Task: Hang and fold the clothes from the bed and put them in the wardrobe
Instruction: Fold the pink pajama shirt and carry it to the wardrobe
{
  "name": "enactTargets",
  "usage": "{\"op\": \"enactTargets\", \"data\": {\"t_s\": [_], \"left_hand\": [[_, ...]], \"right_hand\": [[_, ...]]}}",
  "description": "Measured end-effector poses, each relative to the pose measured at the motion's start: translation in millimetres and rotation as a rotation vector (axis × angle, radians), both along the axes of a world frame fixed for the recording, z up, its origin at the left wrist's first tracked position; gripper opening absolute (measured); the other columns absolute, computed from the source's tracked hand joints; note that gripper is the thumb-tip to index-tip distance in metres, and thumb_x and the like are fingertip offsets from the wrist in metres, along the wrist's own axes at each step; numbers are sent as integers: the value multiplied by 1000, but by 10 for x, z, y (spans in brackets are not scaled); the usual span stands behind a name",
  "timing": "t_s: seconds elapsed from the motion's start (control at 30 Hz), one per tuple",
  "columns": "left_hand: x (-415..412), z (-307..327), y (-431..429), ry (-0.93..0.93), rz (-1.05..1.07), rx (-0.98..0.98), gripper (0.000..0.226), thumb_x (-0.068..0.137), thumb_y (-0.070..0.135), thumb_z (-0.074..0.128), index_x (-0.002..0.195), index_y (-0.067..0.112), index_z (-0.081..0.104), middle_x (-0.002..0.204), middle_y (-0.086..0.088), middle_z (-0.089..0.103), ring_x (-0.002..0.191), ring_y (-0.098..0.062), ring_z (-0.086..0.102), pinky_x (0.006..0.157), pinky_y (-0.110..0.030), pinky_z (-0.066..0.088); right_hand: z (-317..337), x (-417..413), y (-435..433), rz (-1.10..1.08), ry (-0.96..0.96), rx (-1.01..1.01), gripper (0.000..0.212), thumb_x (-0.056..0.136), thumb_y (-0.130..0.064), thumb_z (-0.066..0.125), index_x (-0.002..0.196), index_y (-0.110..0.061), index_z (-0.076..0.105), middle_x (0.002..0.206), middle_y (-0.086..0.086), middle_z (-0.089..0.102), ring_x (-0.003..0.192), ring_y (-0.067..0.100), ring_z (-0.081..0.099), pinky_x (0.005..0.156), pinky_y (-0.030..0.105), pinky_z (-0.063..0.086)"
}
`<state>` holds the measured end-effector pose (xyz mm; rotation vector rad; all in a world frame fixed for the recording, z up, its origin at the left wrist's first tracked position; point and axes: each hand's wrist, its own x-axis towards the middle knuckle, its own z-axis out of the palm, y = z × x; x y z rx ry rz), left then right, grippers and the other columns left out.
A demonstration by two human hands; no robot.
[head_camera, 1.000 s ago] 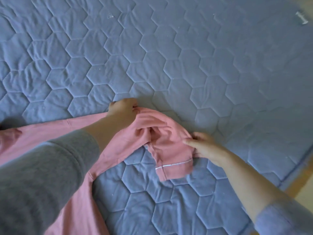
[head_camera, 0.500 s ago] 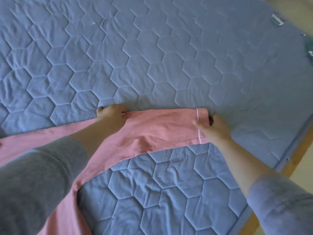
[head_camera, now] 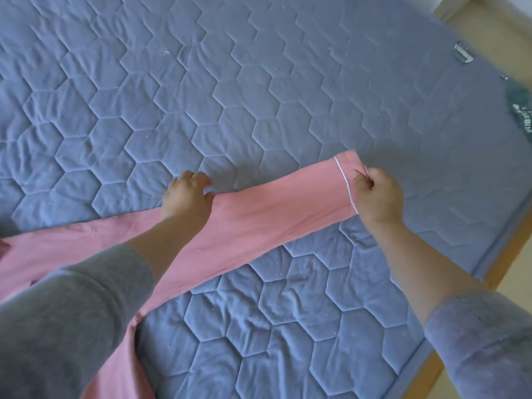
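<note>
Across the blue quilted bed [head_camera: 259, 96], the pink garment [head_camera: 57, 249] lies with its sleeve [head_camera: 273, 208] stretched toward the bed's right edge, the right hand [head_camera: 377, 197] in a closed grip on the cuff [head_camera: 347, 165] and the left hand [head_camera: 185, 198] pinching the sleeve's upper edge.

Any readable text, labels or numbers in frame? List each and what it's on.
Nothing legible to quote.
White lettering on the dark green item at the bed's right edge: too blurred to read.
The small tag on the quilted cover: too small to read.
The pink garment: no text visible.
</note>
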<state>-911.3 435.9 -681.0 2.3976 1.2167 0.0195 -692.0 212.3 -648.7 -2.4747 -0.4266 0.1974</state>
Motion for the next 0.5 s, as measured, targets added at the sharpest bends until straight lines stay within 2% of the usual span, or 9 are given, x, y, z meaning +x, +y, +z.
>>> {"op": "enactTargets", "data": {"t_s": [0.1, 0.23, 0.37, 0.5], "left_hand": [[-255, 129, 4, -49, 17, -16, 26, 92, 15, 59, 117, 8, 62, 118, -15, 59, 111, -36, 52, 95, -45, 42], [-710, 299, -93, -69, 35, -85, 22, 93, 15, 59, 113, 9, 63, 115, -12, 60, 106, -31, 57, 91, -44, 47], [-1252, 494, -163, -83, 110, -119, 19, 92, 13, 58, 109, 7, 65, 112, -13, 62, 100, -31, 61, 90, -42, 48], [-1938, 692, -216, -59, 170, -100, 16, 91, 13, 58, 103, 9, 67, 106, -12, 64, 94, -32, 63, 84, -41, 49]], "right_hand": [[118, -77, 11, 18, -16, -1, 33, 93, -23, 54, 69, -3, 44, 60, 3, 39, 68, 28, 37, 60, 33, 26], [335, -323, 128, 39, -37, 40, 30, 90, -21, 54, 69, -2, 45, 60, 5, 40, 66, 28, 37, 59, 35, 27], [639, -754, 394, 109, -79, 125, 31, 91, -19, 53, 68, -3, 42, 57, -1, 35, 62, 24, 32, 56, 34, 15], [925, -1287, 731, 196, -88, 212, 30, 92, -19, 53, 67, -6, 42, 57, -4, 37, 63, 25, 35, 57, 32, 18]]}}
